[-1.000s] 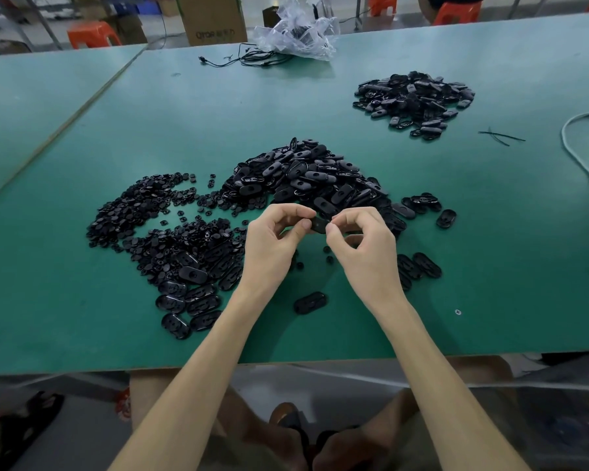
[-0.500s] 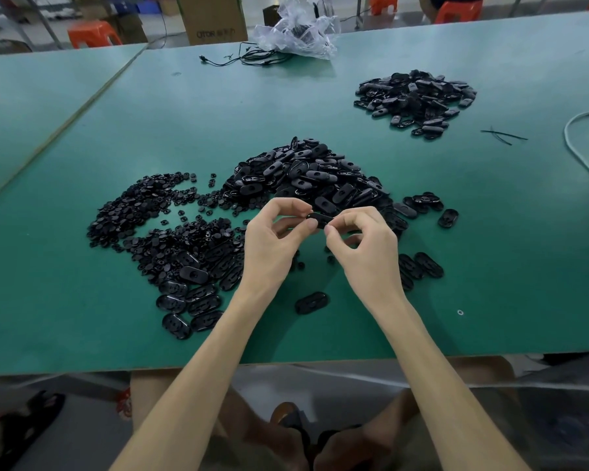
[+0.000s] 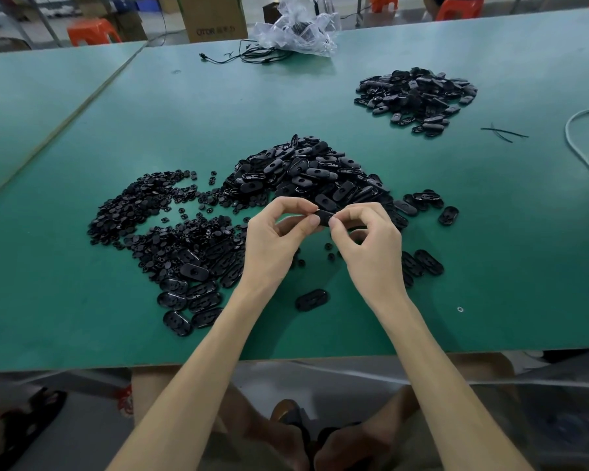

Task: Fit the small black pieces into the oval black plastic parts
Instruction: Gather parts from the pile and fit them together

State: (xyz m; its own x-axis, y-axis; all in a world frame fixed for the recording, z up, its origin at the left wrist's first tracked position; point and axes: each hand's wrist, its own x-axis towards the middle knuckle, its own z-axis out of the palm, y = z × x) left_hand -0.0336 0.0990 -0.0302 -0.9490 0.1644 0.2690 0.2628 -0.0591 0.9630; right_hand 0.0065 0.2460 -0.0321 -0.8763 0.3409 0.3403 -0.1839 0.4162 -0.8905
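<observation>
The left grip [image 3: 272,241] and the right grip [image 3: 371,248] meet above the worktop [image 3: 82,300]. Each pinches one end of a single oval black part [image 3: 324,217] between thumb and forefinger. Whether a small piece sits in it cannot be told. Just beyond them lies the heap of oval parts [image 3: 306,175]. To its left spread the small black pieces [image 3: 140,209], with more ovals on their near side. One lone oval [image 3: 312,299] lies between the wrists. A second heap [image 3: 417,96] sits far right, and a plastic bag [image 3: 296,28] lies at the far edge.
</observation>
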